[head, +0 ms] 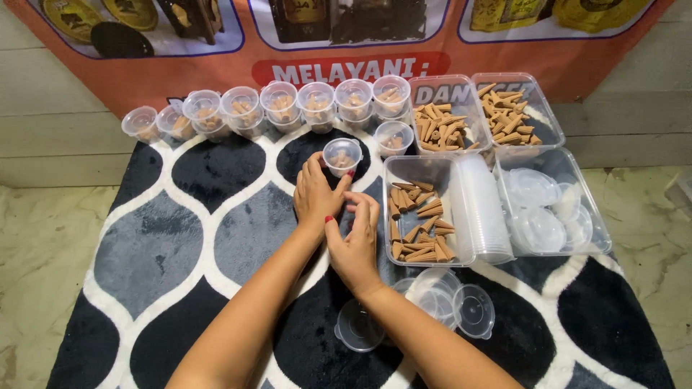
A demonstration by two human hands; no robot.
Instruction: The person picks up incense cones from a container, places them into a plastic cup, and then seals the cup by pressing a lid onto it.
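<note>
My left hand (pixel 316 196) reaches forward on the patterned rug, its fingers and thumb around the base of a small clear plastic cup (pixel 342 153) with a few tan cone-shaped pieces inside. My right hand (pixel 353 241) sits just behind and to the right of it. Its fingertips are bunched together close to the left thumb, and whether they pinch anything is hidden. A clear tray of loose tan cones (pixel 420 223) lies right beside my right hand.
A row of filled small cups (pixel 281 104) lines the back of the rug (pixel 180 238), with one more cup (pixel 394 137) beside it. Two further cone trays (pixel 441 119) (pixel 513 112), a stack of empty cups (pixel 484 209), a tray of lids (pixel 551 209) and loose lids (pixel 450 306) are on the right.
</note>
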